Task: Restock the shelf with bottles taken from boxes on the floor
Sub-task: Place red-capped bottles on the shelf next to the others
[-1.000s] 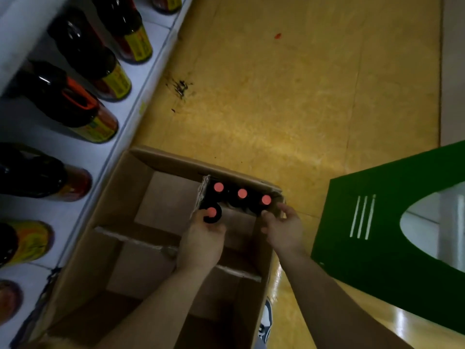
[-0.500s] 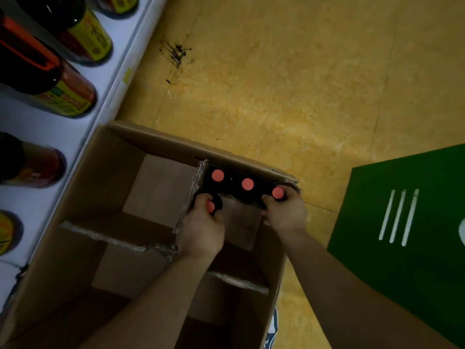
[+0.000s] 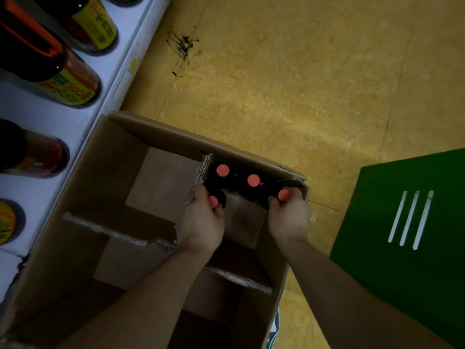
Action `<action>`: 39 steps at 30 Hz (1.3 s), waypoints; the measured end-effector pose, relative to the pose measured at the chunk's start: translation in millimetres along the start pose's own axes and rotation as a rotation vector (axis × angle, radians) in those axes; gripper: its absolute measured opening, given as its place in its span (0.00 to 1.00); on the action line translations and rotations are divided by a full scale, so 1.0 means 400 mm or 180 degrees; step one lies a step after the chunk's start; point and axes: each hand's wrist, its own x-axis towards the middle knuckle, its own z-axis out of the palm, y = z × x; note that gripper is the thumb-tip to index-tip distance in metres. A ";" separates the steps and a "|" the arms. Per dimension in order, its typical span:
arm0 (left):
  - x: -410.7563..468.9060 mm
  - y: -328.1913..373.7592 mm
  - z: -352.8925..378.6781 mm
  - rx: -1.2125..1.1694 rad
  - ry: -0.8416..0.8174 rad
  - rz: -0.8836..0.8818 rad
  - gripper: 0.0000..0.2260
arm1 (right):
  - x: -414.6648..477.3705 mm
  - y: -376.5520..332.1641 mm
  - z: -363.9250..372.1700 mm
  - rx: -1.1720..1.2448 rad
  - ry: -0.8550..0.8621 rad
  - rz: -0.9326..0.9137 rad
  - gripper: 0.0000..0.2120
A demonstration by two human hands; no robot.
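You are reaching into the far right compartment of the cardboard box (image 3: 120, 152) on the floor (image 3: 276, 96), where four dark red-capped bottles (image 3: 253, 180) are standing. Your left hand (image 3: 201, 220) is gripping the neck of the near-left bottle (image 3: 213, 201), and your right hand (image 3: 289, 217) is gripping the rightmost bottle (image 3: 283, 195). Be lifting both straight up, fingers below the caps, clearing the cardboard divider (image 3: 201, 172) before swinging left to the shelf (image 3: 83, 117).
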 end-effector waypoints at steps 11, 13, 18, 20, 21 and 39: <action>-0.086 -0.006 -0.056 -0.0091 -0.0068 0.0288 0.12 | -0.097 0.026 -0.067 -0.0029 -0.0088 -0.0364 0.10; -0.109 -0.002 -0.077 -0.0085 -0.0091 0.0332 0.12 | -0.122 0.019 -0.093 -0.0092 -0.0136 -0.0449 0.10; -0.177 0.028 -0.134 -0.0132 -0.0027 0.0473 0.12 | -0.198 -0.012 -0.162 -0.0261 -0.0245 -0.0667 0.10; -0.204 0.045 -0.160 -0.0164 0.0031 0.0486 0.11 | -0.224 -0.030 -0.193 -0.0271 -0.0275 -0.0761 0.09; -0.217 0.054 -0.175 -0.0163 0.0057 0.0491 0.11 | -0.237 -0.042 -0.211 -0.0256 -0.0286 -0.0806 0.09; -0.457 0.245 -0.528 -0.0301 0.0466 0.0966 0.13 | -0.459 -0.325 -0.554 -0.0097 -0.0256 -0.1267 0.07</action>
